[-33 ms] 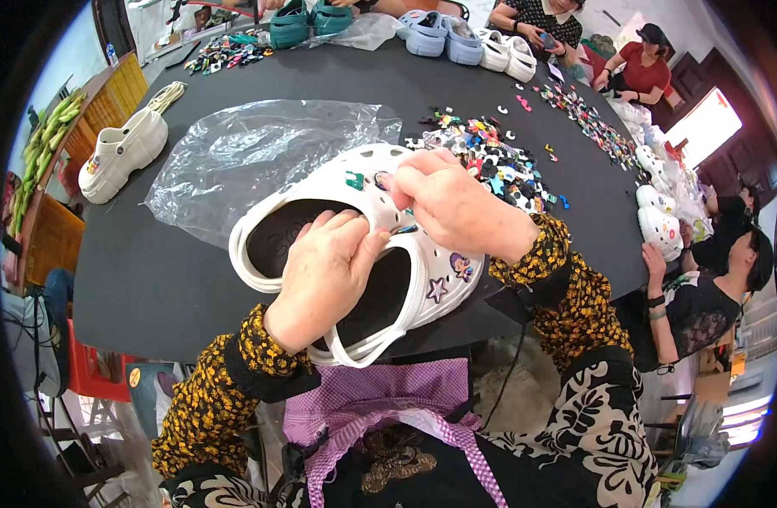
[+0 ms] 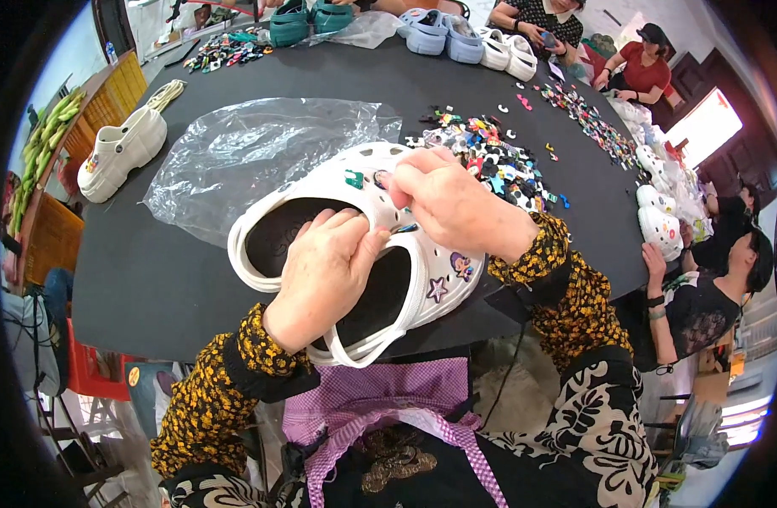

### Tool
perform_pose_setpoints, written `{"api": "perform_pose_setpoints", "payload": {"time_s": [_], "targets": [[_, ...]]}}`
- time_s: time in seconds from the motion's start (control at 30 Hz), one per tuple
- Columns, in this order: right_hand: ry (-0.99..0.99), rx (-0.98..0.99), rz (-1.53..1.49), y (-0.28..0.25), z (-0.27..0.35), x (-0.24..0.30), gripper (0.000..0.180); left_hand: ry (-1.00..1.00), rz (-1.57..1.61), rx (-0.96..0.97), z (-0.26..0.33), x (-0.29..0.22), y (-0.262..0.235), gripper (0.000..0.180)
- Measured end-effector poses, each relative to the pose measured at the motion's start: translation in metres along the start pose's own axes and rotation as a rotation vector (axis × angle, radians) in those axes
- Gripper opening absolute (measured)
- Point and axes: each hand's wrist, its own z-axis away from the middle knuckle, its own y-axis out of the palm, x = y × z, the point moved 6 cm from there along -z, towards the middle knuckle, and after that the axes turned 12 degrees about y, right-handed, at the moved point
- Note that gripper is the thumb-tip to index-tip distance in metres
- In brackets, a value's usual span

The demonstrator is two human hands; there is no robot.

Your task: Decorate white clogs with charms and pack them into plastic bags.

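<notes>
head view: right hand [image 2: 454, 203] pinches at farther white perforated foam clog [image 2: 370, 196] over flat black table [image 2: 151, 288], pinched item indistinct; left hand [image 2: 325, 275], fingers together, grips its opening. weak bracing could cause twisting.

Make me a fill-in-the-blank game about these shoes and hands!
1. The bare left hand and bare right hand are over two ____ foam clogs.
2. A purple-edged, ____-shaped charm decorates the nearer clog.
3. The large, crumpled clear plastic bag lies to the ____ of the nearest colourful charm pile.

Missing words: white; star; left.
</notes>
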Motion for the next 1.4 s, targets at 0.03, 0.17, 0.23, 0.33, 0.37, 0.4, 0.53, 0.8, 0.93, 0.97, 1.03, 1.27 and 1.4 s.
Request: {"api": "perform_pose_setpoints", "payload": {"time_s": [0.03, 0.17, 0.23, 0.33, 0.37, 0.4, 0.53, 0.8, 0.93, 0.97, 1.03, 1.27, 1.4], "targets": [[-0.003, 0.011, -0.021, 0.0, -0.002, 0.0, 0.015, 0.01, -0.004, -0.003, -0.001, -0.001, 0.0, 0.025], [0.021, 0.048, -0.047, 0.005, -0.007, -0.003, 0.014, 0.021, -0.01, 0.001, -0.002, -0.001, 0.001, 0.025], [0.013, 0.059, -0.039, 0.006, -0.008, -0.003, 0.014, 0.015, -0.008, 0.012, -0.002, -0.001, 0.001, 0.025], [0.014, 0.078, -0.071, 0.007, -0.012, 0.0, 0.008, 0.022, 0.008, 0.013, -0.003, 0.0, 0.003, 0.025], [0.018, 0.076, -0.071, 0.008, -0.012, -0.002, 0.008, 0.033, 0.022, 0.003, -0.004, 0.001, 0.003, 0.025], [0.002, 0.063, -0.073, 0.009, -0.011, -0.003, 0.009, 0.031, 0.023, 0.007, -0.004, 0.001, 0.003, 0.025], [0.015, 0.046, -0.082, 0.013, -0.014, -0.009, 0.012, 0.022, 0.014, -0.008, -0.007, -0.001, 0.002, 0.028], [0.111, -0.037, -0.123, 0.002, -0.016, -0.023, 0.011, -0.095, 0.145, -0.048, -0.005, 0.013, 0.002, 0.033], [0.359, 0.055, -0.602, -0.003, -0.011, -0.046, 0.011, -0.083, 0.124, -0.031, -0.005, 0.01, 0.003, 0.031], [0.367, 0.091, -0.64, 0.001, -0.01, -0.05, 0.01, -0.083, 0.119, -0.021, -0.003, 0.011, 0.003, 0.031], [0.383, 0.08, -0.645, 0.001, -0.009, -0.049, 0.011, -0.094, 0.127, -0.024, -0.005, 0.01, 0.001, 0.031], [0.386, 0.042, -0.717, -0.002, -0.004, -0.041, 0.015, -0.101, 0.127, -0.015, -0.005, 0.011, -0.001, 0.031], [0.358, -0.006, -0.506, -0.01, -0.001, -0.037, 0.018, -0.08, 0.12, -0.022, -0.006, 0.011, 0.001, 0.031]]}}
